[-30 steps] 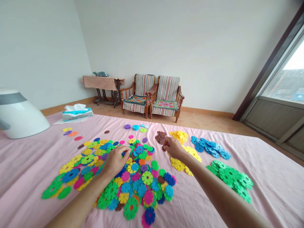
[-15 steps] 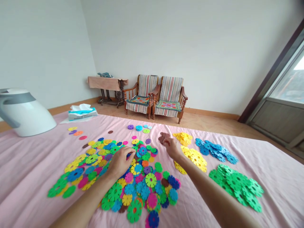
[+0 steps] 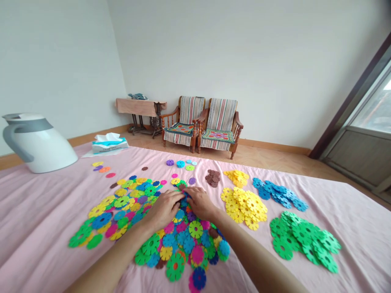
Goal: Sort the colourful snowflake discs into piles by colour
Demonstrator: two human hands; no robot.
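Both hands are close together over a mixed pile of colourful notched plastic discs (image 3: 195, 229). My left hand (image 3: 165, 207) has bent fingers among the discs; what its fingertips hold, if anything, is hidden. Facing it, my right hand (image 3: 200, 204) has its fingers curled down into the same spot, almost touching the left, and its grip is hidden too. A brown disc (image 3: 182, 186) shows just beyond the fingertips. To the right of the hands are a brown disc heap (image 3: 213, 178), yellow discs (image 3: 244, 204), blue discs (image 3: 279, 193) and green discs (image 3: 304, 234).
A pink cloth (image 3: 39, 228) covers the table. A white and grey jug (image 3: 50, 146) and a tissue box (image 3: 110, 145) stand at the left. Loose discs, such as a purple one (image 3: 170, 162), lie along the far side. Two wooden armchairs (image 3: 220, 126) stand beyond.
My right hand has moved left and nearer, from the brown heap to the mixed pile beside my left hand. My left hand has shifted slightly right. The view has turned a little.
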